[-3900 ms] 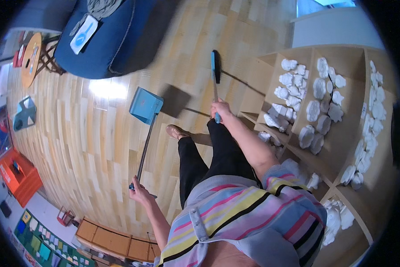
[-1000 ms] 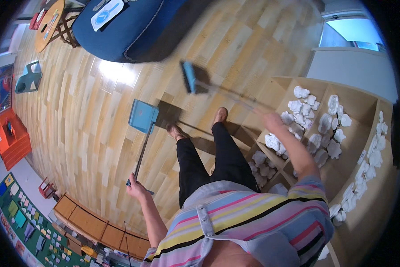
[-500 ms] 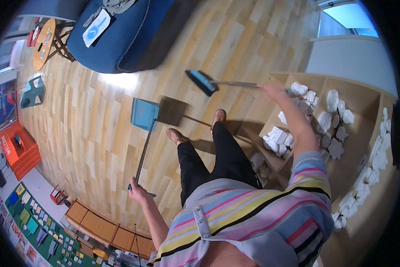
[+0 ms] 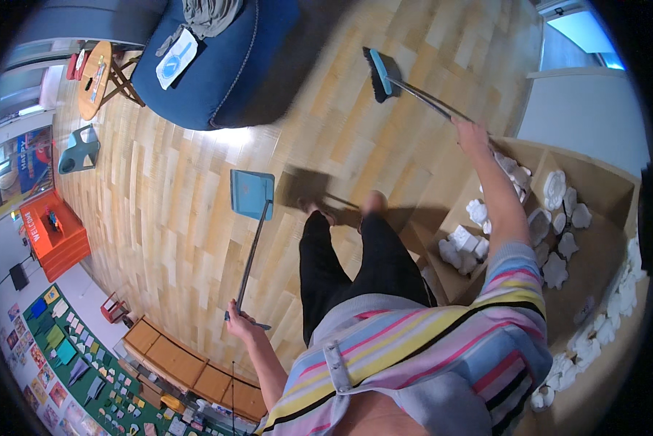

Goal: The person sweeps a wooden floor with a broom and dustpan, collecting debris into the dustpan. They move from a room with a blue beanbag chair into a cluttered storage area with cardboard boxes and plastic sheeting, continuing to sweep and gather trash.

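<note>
My left hand (image 4: 242,323) is closed round the upper end of a long-handled dustpan (image 4: 252,193). Its blue pan is above or on the wooden floor, left of my feet; its shadow falls to the right. With my arm stretched far forward, my right hand (image 4: 472,136) grips the dark handle of a broom (image 4: 379,73). The blue broom head with dark bristles lies out over the floor at the upper middle, well apart from the dustpan. Whether the bristles touch the floor I cannot tell.
To my right stands a wooden shelf unit (image 4: 602,182) holding several white lumpy pieces (image 4: 463,247). A big blue cushioned seat (image 4: 196,80) sits far ahead. At left are a small round table (image 4: 95,80), a teal stool (image 4: 79,149) and an orange box (image 4: 54,232).
The broom has swung forward and to the right, with my right arm reaching further out. In the picture, dustpan and surroundings shift slightly right; my left hand keeps its grip.
</note>
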A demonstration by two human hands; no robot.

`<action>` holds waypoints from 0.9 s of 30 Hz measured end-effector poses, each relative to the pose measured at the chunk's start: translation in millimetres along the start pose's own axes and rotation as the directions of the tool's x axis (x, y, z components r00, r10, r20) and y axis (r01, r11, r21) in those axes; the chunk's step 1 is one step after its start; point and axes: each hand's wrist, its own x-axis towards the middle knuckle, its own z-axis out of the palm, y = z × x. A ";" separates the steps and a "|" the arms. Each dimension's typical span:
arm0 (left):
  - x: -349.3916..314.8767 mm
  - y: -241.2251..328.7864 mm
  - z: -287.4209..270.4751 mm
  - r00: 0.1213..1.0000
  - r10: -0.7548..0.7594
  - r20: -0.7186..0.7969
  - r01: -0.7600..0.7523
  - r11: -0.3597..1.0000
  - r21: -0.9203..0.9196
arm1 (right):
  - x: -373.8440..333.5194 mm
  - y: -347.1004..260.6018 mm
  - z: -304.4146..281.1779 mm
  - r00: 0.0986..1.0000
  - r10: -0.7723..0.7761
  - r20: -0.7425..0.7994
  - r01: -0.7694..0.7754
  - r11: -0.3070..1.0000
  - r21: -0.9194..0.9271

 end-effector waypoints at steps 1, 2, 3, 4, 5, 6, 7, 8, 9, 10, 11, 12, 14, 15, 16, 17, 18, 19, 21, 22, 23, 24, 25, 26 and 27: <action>-1.5 0.1 1.8 1.000 -0.018 -0.003 0.018 1.000 -0.019 | -4.4 -6.6 -2.3 1.000 0.014 0.024 -0.015 0.999 0.028; -0.3 2.1 4.5 0.999 -0.034 -0.003 0.034 0.999 -0.038 | -11.4 -15.8 -3.9 0.998 0.029 0.048 -0.031 0.998 0.056; 6.1 -0.9 9.5 0.999 -0.017 -0.038 0.017 1.000 0.009 | -16.2 -25.6 -7.7 0.996 0.043 0.075 -0.050 0.995 0.083; 13.2 -2.9 17.2 0.999 -0.011 -0.052 0.011 1.000 0.003 | -14.5 -36.6 -10.3 0.996 -0.007 0.091 -0.005 0.991 0.132; 20.2 -5.1 28.6 0.998 -0.009 -0.056 0.009 1.000 0.003 | -13.3 -47.2 -8.7 0.993 -0.047 0.109 0.028 0.984 0.178; 27.7 -6.1 40.1 0.998 -0.006 -0.056 0.007 1.000 0.013 | -12.3 -58.6 -4.6 0.988 -0.083 0.133 0.051 0.973 0.226; 35.8 -7.0 52.8 0.999 -0.004 -0.052 0.007 0.997 0.074 | -6.6 -75.3 2.1 0.987 -0.139 0.083 0.103 0.934 0.342; 42.7 -9.3 67.3 0.997 0.013 -0.081 -0.006 0.996 0.084 | 1.8 -97.6 6.5 0.981 -0.192 0.023 0.161 0.879 0.449; 51.1 -10.0 77.0 0.998 0.004 -0.070 0.001 0.997 0.076 | 7.8 -128.0 -1.1 0.975 -0.219 0.040 0.169 0.843 0.510; 61.6 -11.3 87.7 0.999 -0.006 -0.051 0.009 0.998 0.067 | 15.8 -157.8 -13.4 0.969 -0.240 0.052 0.169 0.806 0.567; 76.9 -18.1 99.8 0.997 -0.022 -0.071 0.026 0.999 0.048 | 35.7 -185.2 -4.2 0.973 -0.164 0.162 0.046 0.826 0.561; 76.7 -12.5 117.3 0.996 -0.041 -0.077 0.048 0.995 0.087 | 54.5 -206.1 7.4 0.956 -0.085 0.279 -0.083 0.839 0.539; 68.8 4.1 130.0 0.984 -0.067 -0.164 0.093 0.982 0.162 | 59.0 -251.5 -50.1 0.927 -0.355 0.122 0.287 0.880 0.378; 66.1 12.6 137.3 0.987 -0.119 -0.108 0.129 0.988 0.089 | 77.0 -258.9 -57.3 0.928 -0.351 0.126 0.288 0.889 0.356; 67.9 16.9 140.3 0.985 -0.133 -0.113 0.143 0.986 0.083 | 94.5 -273.6 -59.6 0.922 -0.364 0.132 0.304 0.891 0.337; 69.9 21.2 144.6 0.982 -0.148 -0.119 0.158 0.984 0.077 | 111.6 -282.2 -61.9 0.916 -0.377 0.138 0.319 0.892 0.319; 72.7 25.0 149.0 0.978 -0.163 -0.133 0.174 0.982 0.074 | 125.8 -286.2 -70.0 0.921 -0.359 0.151 0.295 0.895 0.334; 74.5 28.4 152.3 0.977 -0.169 -0.133 0.182 0.979 0.089 | 136.1 -287.1 -86.1 0.924 -0.343 0.169 0.270 0.898 0.347; 76.2 36.1 163.1 0.977 -0.183 -0.111 0.196 0.972 0.128 | 165.6 -278.6 -83.0 0.951 -0.270 0.152 0.184 0.886 0.425; 77.1 41.2 171.6 0.978 -0.191 -0.085 0.202 0.967 0.155 | 182.7 -259.5 -57.0 0.972 -0.204 0.120 0.121 0.864 0.489; 77.4 47.2 177.3 0.980 -0.186 -0.075 0.196 0.964 0.179 | 193.0 -246.0 -40.5 0.985 -0.149 0.088 0.076 0.830 0.552; 76.9 52.0 182.1 0.981 -0.181 -0.076 0.193 0.961 0.196 | 196.7 -237.4 -43.7 0.986 -0.058 0.155 -0.045 0.808 0.588; 75.5 55.0 188.2 0.982 -0.175 -0.070 0.187 0.960 0.211 | 199.5 -222.6 -49.4 0.975 0.035 0.220 -0.167 0.772 0.613; 73.4 57.1 194.5 0.981 -0.185 -0.059 0.193 0.960 0.203 | 196.4 -203.3 -52.1 0.988 0.043 0.148 -0.128 0.763 0.634; 72.8 59.6 201.8 0.980 -0.194 -0.038 0.198 0.959 0.201 | 190.4 -179.3 -53.9 0.995 0.064 0.077 -0.099 0.752 0.651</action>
